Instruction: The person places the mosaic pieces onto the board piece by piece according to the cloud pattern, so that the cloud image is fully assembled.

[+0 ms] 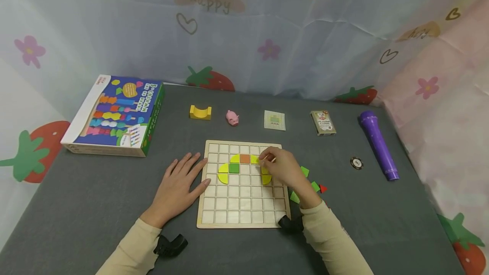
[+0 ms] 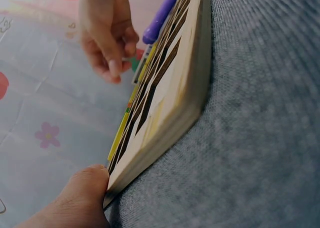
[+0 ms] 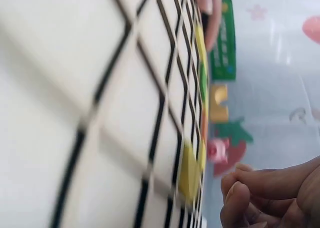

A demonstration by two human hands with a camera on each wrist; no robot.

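A wooden grid board (image 1: 239, 215) lies on the table. My left hand (image 1: 179, 186) rests at its left edge, fingers spread; in the left wrist view the thumb (image 2: 82, 193) touches the board's corner. Over the upper right cells, my right hand (image 1: 280, 166) has thumb and fingertips drawn together, with no piece showing between them. Along an arch on the board sit yellow rounded tiles (image 1: 223, 178), a green square tile (image 1: 234, 168) and an orange square tile (image 1: 245, 158). The right hand partly covers the arch's right side, where a yellow tile (image 1: 266, 180) shows.
Loose green tiles (image 1: 294, 197) and a red triangle tile (image 1: 323, 188) lie right of the board. Behind are a game box (image 1: 118, 113), yellow block (image 1: 200, 113), pink pig (image 1: 232, 118), pattern card (image 1: 274, 120), card pack (image 1: 323, 123), round chip (image 1: 357, 163) and purple tube (image 1: 379, 145).
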